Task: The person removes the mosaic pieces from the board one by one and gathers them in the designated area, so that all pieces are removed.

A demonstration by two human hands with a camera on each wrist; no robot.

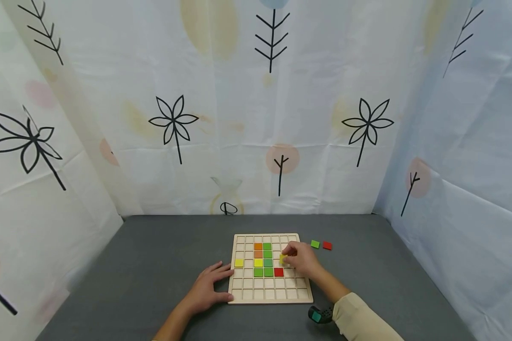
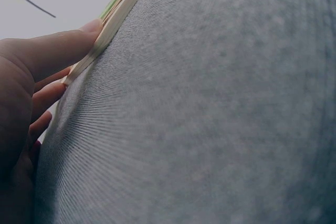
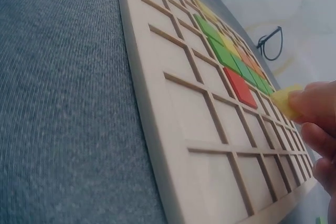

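My right hand (image 1: pixel 302 259) pinches a yellow square tile (image 3: pixel 284 103) between thumb and fingertips, over the right part of a wooden grid board (image 1: pixel 269 301). My left hand (image 1: pixel 205 291) touches the board's left edge, its thumb (image 2: pixel 68 48) against the near corner and its fingers fairly straight. In the grid lie a yellow tile (image 1: pixel 239 263) at the left, orange tiles (image 1: pixel 258 246), another yellow tile (image 1: pixel 258 262), several green tiles (image 1: pixel 267 254) and a red tile (image 1: pixel 278 272). The fingers partly hide the held tile in the head view.
A loose green tile (image 1: pixel 315 244) and a loose red tile (image 1: pixel 327 246) lie on the dark grey tabletop (image 1: pixel 175 251), right of the board. A black device with a teal patch (image 1: pixel 317 315) is by the right sleeve (image 1: pixel 358 317). Patterned white cloth (image 1: pixel 222 166) stands behind and at both sides.
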